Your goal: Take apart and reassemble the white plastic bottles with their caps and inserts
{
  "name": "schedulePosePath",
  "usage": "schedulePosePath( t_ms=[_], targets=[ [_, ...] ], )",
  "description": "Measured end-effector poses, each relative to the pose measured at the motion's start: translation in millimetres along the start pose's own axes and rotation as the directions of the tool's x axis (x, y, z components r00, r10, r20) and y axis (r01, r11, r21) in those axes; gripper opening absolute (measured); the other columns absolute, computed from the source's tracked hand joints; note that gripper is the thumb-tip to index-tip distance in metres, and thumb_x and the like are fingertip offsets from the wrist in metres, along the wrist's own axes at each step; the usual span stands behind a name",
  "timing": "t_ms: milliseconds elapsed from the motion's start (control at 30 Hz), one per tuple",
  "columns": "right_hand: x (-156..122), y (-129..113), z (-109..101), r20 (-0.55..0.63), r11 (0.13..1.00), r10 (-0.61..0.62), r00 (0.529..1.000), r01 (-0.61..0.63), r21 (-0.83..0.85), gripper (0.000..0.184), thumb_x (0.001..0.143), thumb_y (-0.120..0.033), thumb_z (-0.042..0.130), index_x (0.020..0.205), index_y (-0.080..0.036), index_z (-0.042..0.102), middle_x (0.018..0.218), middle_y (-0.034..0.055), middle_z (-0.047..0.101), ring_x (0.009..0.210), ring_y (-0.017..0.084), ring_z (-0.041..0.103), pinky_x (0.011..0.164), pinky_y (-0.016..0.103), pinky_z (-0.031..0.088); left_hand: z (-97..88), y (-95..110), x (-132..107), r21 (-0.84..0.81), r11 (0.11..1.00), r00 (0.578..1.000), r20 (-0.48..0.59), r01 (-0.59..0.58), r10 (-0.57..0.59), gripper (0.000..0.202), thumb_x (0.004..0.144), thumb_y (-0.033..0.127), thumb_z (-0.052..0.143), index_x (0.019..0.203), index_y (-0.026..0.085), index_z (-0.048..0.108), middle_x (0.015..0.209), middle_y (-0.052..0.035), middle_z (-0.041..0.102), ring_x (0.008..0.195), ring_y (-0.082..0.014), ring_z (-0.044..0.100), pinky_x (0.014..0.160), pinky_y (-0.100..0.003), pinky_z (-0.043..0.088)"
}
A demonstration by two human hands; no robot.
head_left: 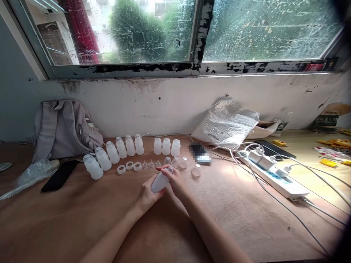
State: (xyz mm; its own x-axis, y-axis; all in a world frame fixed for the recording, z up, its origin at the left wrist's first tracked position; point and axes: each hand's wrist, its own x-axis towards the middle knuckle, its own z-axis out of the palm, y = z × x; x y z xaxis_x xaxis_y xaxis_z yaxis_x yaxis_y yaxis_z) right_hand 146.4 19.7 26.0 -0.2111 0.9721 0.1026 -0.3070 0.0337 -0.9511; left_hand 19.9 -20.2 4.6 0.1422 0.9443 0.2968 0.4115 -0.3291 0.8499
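In the middle of the table, a frosted white baby bottle (158, 183) lies tilted in both of my hands. My left hand (148, 193) is wrapped round its body. My right hand (174, 178) closes over its top end, where a clear part shows between the fingers. Just beyond my hands runs a row of small parts: white collar rings (137, 166), clear nipples (151, 164) and clear dome caps (183, 163). One more clear cap (195, 171) sits off to the right. Behind them stand three open bottles (166, 146), and several capped bottles (103, 159) curve away to the left.
On the left are a grey backpack (64, 128), a black phone-like slab (59, 176) and a plastic bag (35, 173). A white power strip (276, 179) with trailing cables lies at right. A silvery bubble mailer (229, 122) leans on the wall; yellow tools (340, 144) lie far right.
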Motion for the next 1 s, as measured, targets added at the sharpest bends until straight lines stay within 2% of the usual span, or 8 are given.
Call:
schedulePosePath(
  t_ms=[233, 367, 433, 500, 667, 767, 867, 1000],
  targets=[
    [4.0, 2.9, -8.1, -0.080, 0.878, -0.279, 0.957, 0.221, -0.425, 0.035, 0.069, -0.042, 0.058, 0.096, -0.020, 0.055, 0.100, 0.0075, 0.060, 0.093, 0.023, 0.053, 0.078, 0.035, 0.040, -1.9, -13.0, 5.7, 0.285, 0.947, 0.977, -0.110, -0.145, 0.183, 0.049, 0.069, 0.029, 0.057, 0.116, 0.021, 0.042, 0.105, -0.0060, 0.056, 0.094, -0.0194, 0.054, 0.080, -0.033, 0.045],
    [11.8, -4.6, -37.4, -0.186, 0.577, -0.624, 0.759, 0.287, -0.765, 0.038, 0.073, -0.038, 0.052, 0.106, -0.018, 0.050, 0.108, 0.0101, 0.054, 0.102, 0.023, 0.046, 0.087, 0.040, 0.033, -9.4, -20.4, 8.1, 0.374, 0.917, 0.960, -0.176, -0.139, 0.217, 0.048, 0.070, 0.030, 0.057, 0.114, 0.020, 0.042, 0.105, -0.0064, 0.056, 0.096, -0.0198, 0.053, 0.082, -0.033, 0.044],
    [17.2, -5.8, -59.0, -0.310, 0.490, -0.722, 0.619, 0.140, -0.860, 0.035, 0.073, -0.033, 0.049, 0.104, -0.016, 0.050, 0.110, 0.0120, 0.052, 0.107, 0.024, 0.042, 0.091, 0.042, 0.028, -12.3, -21.2, 7.8, 0.409, 0.899, 0.958, -0.163, -0.154, 0.237, 0.047, 0.071, 0.030, 0.056, 0.114, 0.020, 0.042, 0.104, -0.0061, 0.056, 0.095, -0.0197, 0.053, 0.081, -0.033, 0.045],
    [21.7, -4.2, -79.8, -0.422, 0.486, -0.705, 0.570, -0.046, -0.873, 0.036, 0.070, -0.027, 0.049, 0.104, -0.015, 0.050, 0.112, 0.0134, 0.050, 0.109, 0.027, 0.040, 0.091, 0.044, 0.026, -13.9, -21.1, 7.2, 0.441, 0.880, 0.957, -0.131, -0.177, 0.259, 0.047, 0.071, 0.030, 0.056, 0.115, 0.021, 0.041, 0.102, -0.0057, 0.056, 0.094, -0.0195, 0.054, 0.079, -0.032, 0.045],
    [24.0, -0.1, -98.0, -0.606, 0.672, -0.373, 0.703, -0.247, -0.699, 0.026, 0.064, -0.028, 0.053, 0.087, -0.016, 0.056, 0.086, 0.0120, 0.061, 0.085, 0.027, 0.055, 0.075, 0.039, 0.039, -14.5, -21.2, 6.3, 0.481, 0.850, 0.953, -0.089, -0.215, 0.291, 0.050, 0.072, 0.029, 0.055, 0.118, 0.022, 0.038, 0.101, -0.0045, 0.056, 0.092, -0.0190, 0.054, 0.078, -0.032, 0.046],
    [21.6, -3.1, -82.0, -0.606, 0.821, -0.411, 0.681, -0.012, -0.571, 0.034, 0.066, -0.036, 0.056, 0.095, -0.018, 0.052, 0.091, 0.0100, 0.061, 0.081, 0.023, 0.057, 0.072, 0.036, 0.042, -15.0, -21.8, 6.1, 0.482, 0.848, 0.954, -0.071, -0.221, 0.290, 0.051, 0.071, 0.029, 0.056, 0.118, 0.023, 0.038, 0.101, -0.0036, 0.056, 0.092, -0.0187, 0.054, 0.077, -0.032, 0.046],
    [17.8, -5.3, -59.8, -0.504, 0.925, -0.354, 0.788, 0.217, -0.311, 0.036, 0.069, -0.037, 0.055, 0.099, -0.019, 0.048, 0.091, 0.0084, 0.062, 0.080, 0.019, 0.058, 0.066, 0.031, 0.045, -15.9, -22.2, 6.0, 0.478, 0.849, 0.957, -0.054, -0.227, 0.286, 0.051, 0.071, 0.030, 0.056, 0.118, 0.023, 0.038, 0.102, -0.0038, 0.055, 0.093, -0.0188, 0.053, 0.079, -0.032, 0.045],
    [11.9, -3.1, -39.4, -0.323, 0.951, -0.303, 0.896, 0.261, -0.168, 0.029, 0.070, -0.034, 0.056, 0.095, -0.020, 0.051, 0.089, 0.0065, 0.063, 0.080, 0.019, 0.058, 0.065, 0.030, 0.045, -16.6, -21.4, 5.9, 0.469, 0.851, 0.959, -0.030, -0.234, 0.281, 0.050, 0.071, 0.030, 0.056, 0.118, 0.023, 0.038, 0.103, -0.0043, 0.055, 0.093, -0.0189, 0.053, 0.082, -0.032, 0.044]
  ],
)
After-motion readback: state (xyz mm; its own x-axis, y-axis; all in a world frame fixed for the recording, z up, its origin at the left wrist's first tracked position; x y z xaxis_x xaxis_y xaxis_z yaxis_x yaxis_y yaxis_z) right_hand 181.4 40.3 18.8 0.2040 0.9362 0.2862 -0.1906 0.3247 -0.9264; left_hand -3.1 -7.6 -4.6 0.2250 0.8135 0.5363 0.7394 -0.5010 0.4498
